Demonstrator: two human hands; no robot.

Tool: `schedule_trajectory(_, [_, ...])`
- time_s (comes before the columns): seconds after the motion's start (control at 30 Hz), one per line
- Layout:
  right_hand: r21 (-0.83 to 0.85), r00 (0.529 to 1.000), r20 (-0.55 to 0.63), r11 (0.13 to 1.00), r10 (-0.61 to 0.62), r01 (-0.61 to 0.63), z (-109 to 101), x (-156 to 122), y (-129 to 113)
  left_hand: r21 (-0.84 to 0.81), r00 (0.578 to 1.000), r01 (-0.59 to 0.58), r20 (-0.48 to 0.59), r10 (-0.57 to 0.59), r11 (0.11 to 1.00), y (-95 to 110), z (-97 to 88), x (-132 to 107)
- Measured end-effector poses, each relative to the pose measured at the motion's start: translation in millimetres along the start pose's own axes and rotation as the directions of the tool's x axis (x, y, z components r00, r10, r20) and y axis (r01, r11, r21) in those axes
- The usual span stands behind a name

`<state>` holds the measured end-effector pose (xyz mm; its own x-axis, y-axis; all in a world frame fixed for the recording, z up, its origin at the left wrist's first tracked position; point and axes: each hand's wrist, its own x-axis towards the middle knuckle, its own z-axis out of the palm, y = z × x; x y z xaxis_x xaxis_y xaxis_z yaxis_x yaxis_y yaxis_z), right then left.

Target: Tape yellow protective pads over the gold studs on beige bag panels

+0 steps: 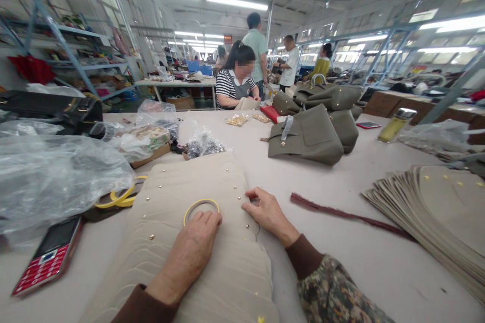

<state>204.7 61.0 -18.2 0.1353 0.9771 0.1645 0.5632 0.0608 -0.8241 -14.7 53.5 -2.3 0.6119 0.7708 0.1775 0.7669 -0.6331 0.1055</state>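
Note:
A stack of beige leather panels [189, 242] with small gold studs lies on the table in front of me. My left hand [191, 250] rests on top of it, fingers curled onto a thin roll of yellow tape [201, 206]. My right hand [265, 212] sits at the stack's right edge, fingertips pinched on the panel edge by a stud.
A red phone [49, 257] and more yellow tape rolls [119, 197] lie left, beside crumpled plastic bags [49, 176]. A fanned pile of panels [435, 212] lies right, a dark red strip [341, 213] between. Olive bags [308, 136] stand beyond; a seated person [237, 81] works opposite.

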Motion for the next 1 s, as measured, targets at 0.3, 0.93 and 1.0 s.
schedule_trajectory(0.3, [0.266, 0.967, 0.193, 0.957, -0.168, 0.113, -4, -21, -28, -0.371, 0.961, -0.132, -0.276, 0.026, 0.919, 2, 4.9, -3])
schedule_trajectory(0.93, [-0.146, 0.832, -0.006, 0.823, -0.555, 0.548, 14, -34, -32, -0.345, 0.992, -0.015, -0.125, -0.030, 0.939, 12, -3.7, 0])
schedule_trajectory(1.0, [-0.107, 0.876, -0.015, 0.872, -0.482, 0.478, 16, -35, -37, -0.350, 0.990, -0.014, -0.135, -0.036, 0.936, 12, -5.1, 1])
